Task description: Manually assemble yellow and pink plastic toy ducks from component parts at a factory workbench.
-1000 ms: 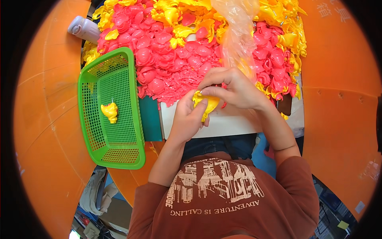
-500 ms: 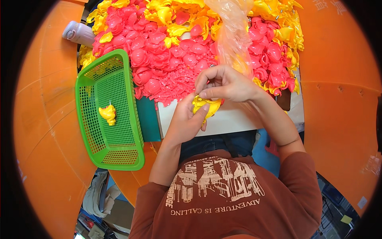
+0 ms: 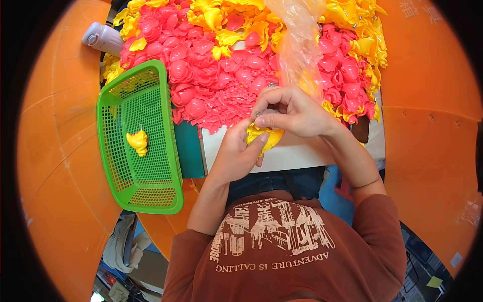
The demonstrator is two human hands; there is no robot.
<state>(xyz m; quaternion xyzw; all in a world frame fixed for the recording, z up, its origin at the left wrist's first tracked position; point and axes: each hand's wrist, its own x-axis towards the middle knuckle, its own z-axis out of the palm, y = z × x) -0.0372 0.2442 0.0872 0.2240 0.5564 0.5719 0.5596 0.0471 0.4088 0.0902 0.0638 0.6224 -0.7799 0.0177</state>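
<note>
Near the front edge of the white work surface, my left hand [image 3: 235, 153] grips a glossy yellow moulded plastic piece [image 3: 273, 140], thumb on top. My right hand [image 3: 297, 111] is just above it, thumb and index finger pinched together at the piece's upper edge. Something small and greyish shows at those fingertips, too small to name. To my left, a similar yellow piece [image 3: 137, 143] lies in a green mesh plastic basket [image 3: 177, 194].
Heaped pink plastic pieces [image 3: 221, 75] cover the far side of the table, with yellow pieces [image 3: 370, 48] around them. A clear plastic bag [image 3: 300, 45] lies across the heap. At the far left is a pale bottle [image 3: 103, 39]. Orange panels [image 3: 427, 146] flank the table.
The yellow piece has tilted slightly in my left hand. My right hand's fingertips have shifted a little along its upper edge. The whole view has shifted slightly.
</note>
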